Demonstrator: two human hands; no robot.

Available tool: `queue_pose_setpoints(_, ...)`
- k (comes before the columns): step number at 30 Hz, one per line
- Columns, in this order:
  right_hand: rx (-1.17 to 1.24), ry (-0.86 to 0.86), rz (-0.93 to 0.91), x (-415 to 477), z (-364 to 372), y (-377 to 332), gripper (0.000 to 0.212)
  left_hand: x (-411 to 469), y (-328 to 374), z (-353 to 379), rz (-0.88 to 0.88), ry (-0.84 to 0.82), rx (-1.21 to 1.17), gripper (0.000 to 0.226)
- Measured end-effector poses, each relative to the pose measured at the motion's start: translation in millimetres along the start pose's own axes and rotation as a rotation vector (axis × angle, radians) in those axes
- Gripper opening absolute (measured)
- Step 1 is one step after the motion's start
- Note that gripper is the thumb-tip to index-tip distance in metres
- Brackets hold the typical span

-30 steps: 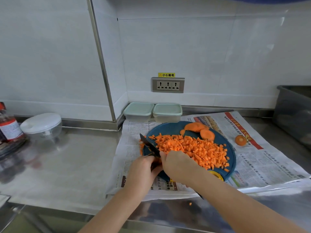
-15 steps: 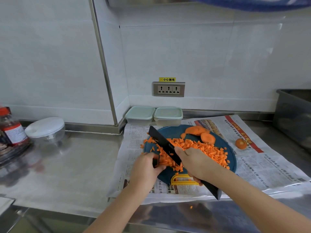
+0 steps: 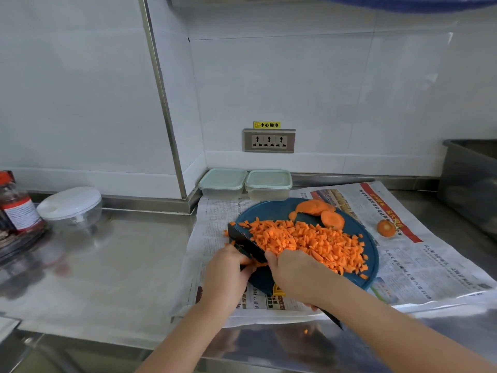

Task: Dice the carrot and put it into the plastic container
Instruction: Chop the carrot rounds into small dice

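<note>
Right hand wrapped around handle of black-bladed kitchen knife; handle end protrudes below the wrist, blade lies low across left edge of round dark-blue cutting board. Left hand just beside blade, fingers bent down toward board; orange bits at fingertips, grip on them not resolvable. Pile of small orange carrot dice covers middle of board, touching blade. Larger carrot slices at board's far edge. Round carrot end apart on newspaper, right of board. Two clear plastic containers with pale green lids, lids on, side by side against wall behind board.
</note>
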State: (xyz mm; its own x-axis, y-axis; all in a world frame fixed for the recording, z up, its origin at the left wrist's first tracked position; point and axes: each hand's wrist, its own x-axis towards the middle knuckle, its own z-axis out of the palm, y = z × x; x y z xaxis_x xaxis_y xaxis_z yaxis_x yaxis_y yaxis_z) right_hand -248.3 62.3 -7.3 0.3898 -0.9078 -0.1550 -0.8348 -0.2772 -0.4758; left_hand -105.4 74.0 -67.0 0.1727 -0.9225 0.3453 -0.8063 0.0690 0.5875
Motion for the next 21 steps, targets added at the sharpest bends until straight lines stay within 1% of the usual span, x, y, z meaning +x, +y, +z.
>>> queue_pose_setpoints(4,-0.053,0.049,-0.026,16,9,-11,0.042,1,-1,1,0.026,-0.017,-0.074,0.012)
queue_pose_setpoints(7,0.025,-0.009,0.004,22,3,-9,0.039,1,-4,0,0.018,-0.035,-0.117,0.012)
queue_pose_setpoints(9,0.139,-0.097,0.031,23,-2,3,0.046,1,-6,-1,0.011,0.014,-0.036,0.016)
queue_pose_setpoints(10,0.231,-0.145,0.061,21,-5,10,0.051,0,-6,-1,0.002,0.039,0.024,0.028)
queue_pose_setpoints(11,0.341,-0.180,0.123,16,-12,15,0.055,1,-7,-1,-0.024,0.040,0.073,0.047)
queue_pose_setpoints(12,0.426,-0.195,0.176,13,-18,21,0.056,1,-9,-1,-0.070,0.002,0.100,0.068)
queue_pose_setpoints(14,0.471,-0.169,0.238,11,-36,31,0.058,11,-11,-4,-0.189,-0.157,0.113,0.106)
queue_pose_setpoints(15,0.449,-0.135,0.255,13,-44,35,0.060,18,-11,-5,-0.248,-0.239,0.120,0.115)
queue_pose_setpoints(16,0.415,-0.084,0.260,16,-52,40,0.061,26,-12,-5,-0.297,-0.296,0.112,0.118)
queue_pose_setpoints(18,0.354,0.022,0.256,23,-69,48,0.062,42,-9,-4,-0.362,-0.347,0.061,0.115)
queue_pose_setpoints(19,0.355,0.039,0.265,24,-76,50,0.062,47,-6,-1,-0.367,-0.358,0.049,0.109)
queue_pose_setpoints(21,0.383,0.014,0.276,21,-87,56,0.061,54,3,8,-0.339,-0.366,0.081,0.095)
